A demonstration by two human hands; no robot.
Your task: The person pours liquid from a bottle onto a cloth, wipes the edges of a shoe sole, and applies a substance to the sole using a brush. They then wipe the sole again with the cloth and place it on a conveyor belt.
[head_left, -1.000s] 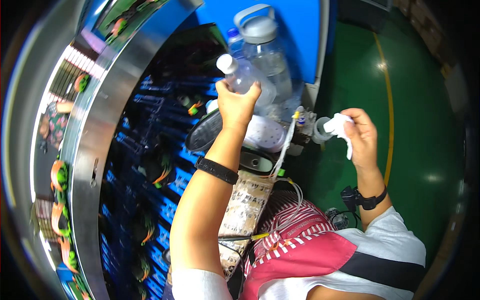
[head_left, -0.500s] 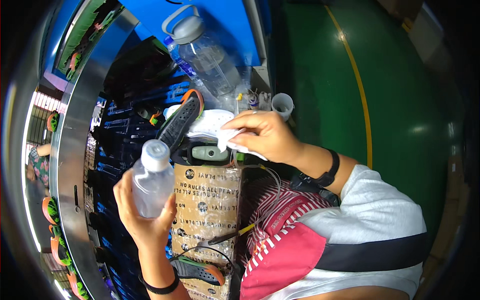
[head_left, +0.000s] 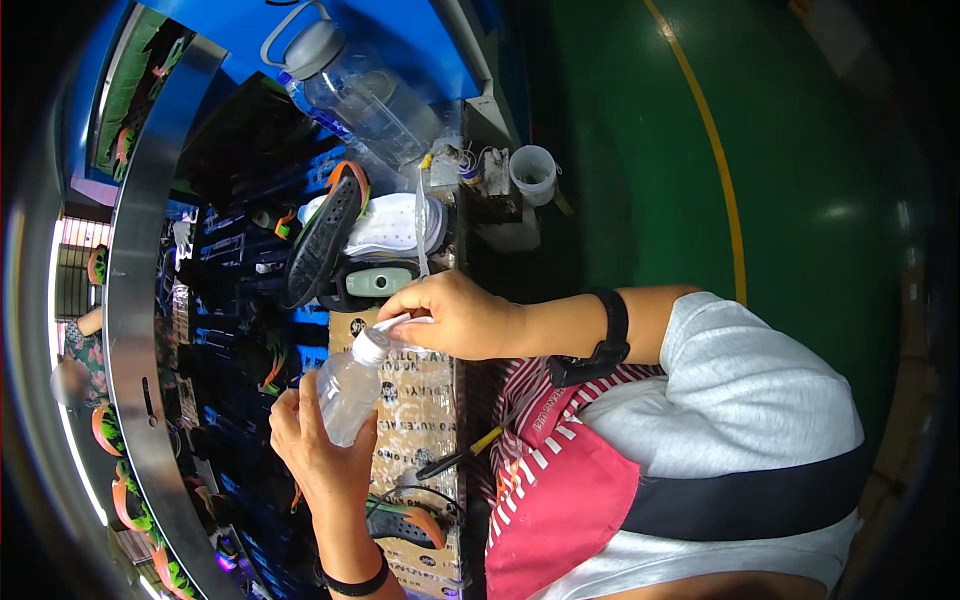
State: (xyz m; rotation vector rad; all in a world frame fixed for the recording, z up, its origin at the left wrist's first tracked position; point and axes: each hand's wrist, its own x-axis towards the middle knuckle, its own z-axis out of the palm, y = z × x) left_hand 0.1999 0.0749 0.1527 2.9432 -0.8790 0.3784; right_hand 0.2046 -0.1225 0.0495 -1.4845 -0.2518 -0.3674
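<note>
My left hand [head_left: 325, 445] is wrapped round a small clear plastic bottle [head_left: 350, 400] with a white top [head_left: 371, 345]. The bottle leans up and to the right, toward my other hand. Between the fingertips of my right hand [head_left: 445, 312] is pinched a scrap of white cloth or tissue [head_left: 405, 322], which is against the bottle's top. My right fingers partly cover it. Beneath both hands lies a cardboard surface [head_left: 415, 435] with printed tape over it.
Beyond my hands are a grey-green device [head_left: 378, 282], a black shoe sole with orange trim [head_left: 325, 240] and a white patterned pad [head_left: 395, 222]. A large clear jug [head_left: 375, 105] and a white cup [head_left: 533, 175] stand farther off. Another sole [head_left: 405, 525] lies near my left wrist.
The bottle and the cloth have come together: my left hand moved right and tilted the bottle, while my right hand moved left and nearer, bringing the cloth to its top. The view shifted slightly.
</note>
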